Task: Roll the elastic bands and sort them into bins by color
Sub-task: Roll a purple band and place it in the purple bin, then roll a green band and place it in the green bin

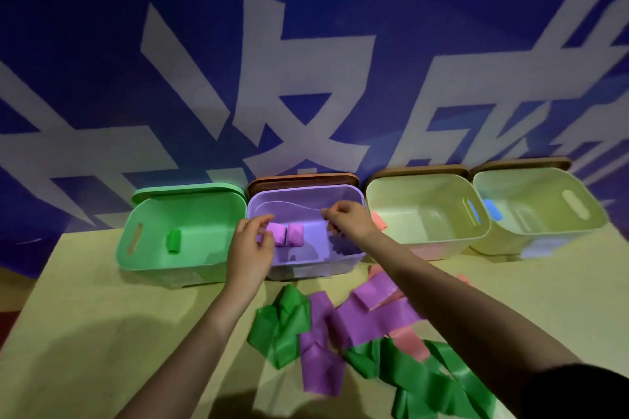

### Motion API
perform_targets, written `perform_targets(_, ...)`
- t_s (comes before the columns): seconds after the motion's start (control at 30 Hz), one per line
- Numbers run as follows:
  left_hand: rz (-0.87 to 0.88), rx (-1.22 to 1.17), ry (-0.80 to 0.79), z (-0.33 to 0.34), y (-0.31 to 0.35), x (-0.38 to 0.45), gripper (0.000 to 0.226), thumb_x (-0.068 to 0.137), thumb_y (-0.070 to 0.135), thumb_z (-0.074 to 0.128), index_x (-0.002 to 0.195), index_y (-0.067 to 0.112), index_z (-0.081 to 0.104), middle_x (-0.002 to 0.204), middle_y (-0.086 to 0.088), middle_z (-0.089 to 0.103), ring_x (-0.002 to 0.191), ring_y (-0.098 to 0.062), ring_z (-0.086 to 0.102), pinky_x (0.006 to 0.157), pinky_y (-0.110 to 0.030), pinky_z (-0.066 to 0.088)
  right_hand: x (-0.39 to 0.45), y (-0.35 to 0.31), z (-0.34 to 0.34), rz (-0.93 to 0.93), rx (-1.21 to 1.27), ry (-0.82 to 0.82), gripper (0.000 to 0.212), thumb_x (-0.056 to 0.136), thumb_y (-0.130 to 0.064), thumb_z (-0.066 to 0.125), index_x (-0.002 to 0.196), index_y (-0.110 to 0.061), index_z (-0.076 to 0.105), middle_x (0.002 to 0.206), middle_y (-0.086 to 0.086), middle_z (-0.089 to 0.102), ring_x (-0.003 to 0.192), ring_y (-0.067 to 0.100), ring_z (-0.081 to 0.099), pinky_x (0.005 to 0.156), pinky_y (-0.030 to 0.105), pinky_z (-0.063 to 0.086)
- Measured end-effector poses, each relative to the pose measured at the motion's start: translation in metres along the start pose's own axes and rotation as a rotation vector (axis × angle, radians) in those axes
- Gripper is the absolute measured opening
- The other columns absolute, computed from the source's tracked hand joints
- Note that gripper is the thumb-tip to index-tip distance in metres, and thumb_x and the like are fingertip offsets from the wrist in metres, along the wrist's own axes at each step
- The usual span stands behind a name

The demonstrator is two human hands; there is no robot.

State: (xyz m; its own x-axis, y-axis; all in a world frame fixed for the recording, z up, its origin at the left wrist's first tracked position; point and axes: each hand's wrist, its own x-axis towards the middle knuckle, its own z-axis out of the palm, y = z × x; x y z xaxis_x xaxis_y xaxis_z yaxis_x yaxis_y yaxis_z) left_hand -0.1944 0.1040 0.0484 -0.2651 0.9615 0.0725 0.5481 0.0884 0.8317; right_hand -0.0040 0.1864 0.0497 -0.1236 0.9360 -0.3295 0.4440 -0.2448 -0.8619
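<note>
4 bins (429, 214), 2 purple rolls (295, 234), 1 green roll (173, 241) and 2 hands (252, 241).

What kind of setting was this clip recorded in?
Probably a staged recording or demo station, not a home: a table stands against a blue printed banner with large white characters, four open plastic bins lined along it and loose elastic bands in front.
</note>
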Motion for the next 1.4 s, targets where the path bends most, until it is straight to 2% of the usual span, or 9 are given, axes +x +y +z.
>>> perform_targets(0.3,-0.181,-0.217,-0.225,0.039,-0.009,-0.084,0.019,0.094,0.001,0.05,0.098,0.014,0.063,0.088,0.002,0.065,0.073,-0.011,0.06,0.061,-0.008,0.044,-0.124,0.059,-0.048,-0.067,0.091,-0.111,0.024,0.095,-0.024,0.057,0.077,-0.009,0.062,0.062,-0.002,0.061,0.052,0.007,0.052,0.049,0.017,0.039)
perform_targets(0.5,-0.248,-0.113,-0.397,0.073,-0.031,-0.114,0.037,0.09,-0.007,0.049,0.082,0.027,0.063,0.083,-0.004,0.065,0.066,-0.007,0.057,0.07,-0.029,0.045,-0.167,0.153,-0.056,0.058,-0.144,-0.163,0.026,0.091,-0.021,0.062,0.065,-0.018,0.059,0.057,-0.006,0.059,0.051,0.007,0.054,0.059,0.028,0.047)
perform_targets(0.73,-0.2,0.095,-0.557,0.133,-0.026,-0.129,0.023,0.089,-0.001,0.052,0.101,0.012,0.068,0.084,-0.004,0.064,0.063,-0.006,0.053,0.057,-0.014,0.04,-0.176,0.203,-0.075,0.25,-0.204,-0.021,0.026,0.089,-0.041,0.062,0.082,-0.016,0.062,0.079,0.0,0.064,0.073,0.015,0.058,0.058,0.023,0.04)
perform_targets(0.9,-0.109,0.238,-0.668,0.169,-0.016,-0.137,0.023,0.086,0.009,0.061,0.107,0.012,0.07,0.097,-0.008,0.067,0.086,-0.021,0.063,0.078,-0.026,0.05,-0.17,0.221,-0.084,0.216,-0.483,-0.169,0.038,0.084,-0.043,0.066,0.108,-0.015,0.062,0.106,0.008,0.064,0.094,0.022,0.06,0.078,0.029,0.046)
perform_targets(1.03,0.004,0.312,-0.839,0.182,-0.006,-0.149,0.029,0.083,0.027,0.071,0.111,0.022,0.068,0.098,-0.001,0.056,0.088,-0.014,0.055,0.073,-0.016,0.04,-0.168,0.223,-0.087,0.143,-0.546,-0.278,0.045,0.079,-0.048,0.07,0.116,-0.024,0.063,0.11,0.005,0.058,0.101,0.023,0.058,0.088,0.028,0.046)
perform_targets(1.13,0.052,0.331,-0.836,0.185,-0.007,-0.148,0.015,0.08,0.023,0.073,0.082,0.038,0.071,0.092,-0.004,0.058,0.089,-0.017,0.056,0.071,-0.011,0.035,-0.163,0.22,-0.086,0.05,-0.58,-0.387,0.038,0.08,-0.042,0.071,0.111,-0.021,0.066,0.11,0.006,0.06,0.102,0.023,0.058,0.088,0.027,0.044)
perform_targets(1.23,0.045,0.281,-0.768,0.184,-0.018,-0.143,0.045,0.078,0.017,0.069,0.073,0.061,0.059,0.089,-0.004,0.062,0.086,-0.015,0.058,0.079,-0.024,0.043,-0.158,0.224,-0.083,0.019,-0.588,-0.447,0.034,0.081,-0.035,0.071,0.11,-0.019,0.066,0.113,0.007,0.063,0.103,0.024,0.059,0.086,0.026,0.043)
perform_targets(1.33,0.032,0.285,-0.832,0.174,-0.011,-0.145,0.011,0.076,0.039,0.069,0.076,0.05,0.066,0.094,-0.001,0.063,0.089,-0.013,0.056,0.081,-0.026,0.043,-0.154,0.223,-0.084,-0.012,-0.612,-0.455,0.032,0.082,-0.034,0.07,0.11,-0.018,0.065,0.106,0.006,0.062,0.098,0.022,0.057,0.076,0.022,0.037)
perform_targets(1.4,0.071,0.345,-0.886,0.17,-0.014,-0.152,0.022,0.075,0.045,0.071,0.095,0.035,0.071,0.1,0.004,0.057,0.096,-0.011,0.05,0.087,-0.024,0.04,-0.154,0.222,-0.085,-0.02,-0.61,-0.451,0.031,0.083,-0.034,0.07,0.109,-0.017,0.066,0.097,0.001,0.056,0.092,0.019,0.055,0.074,0.021,0.034)
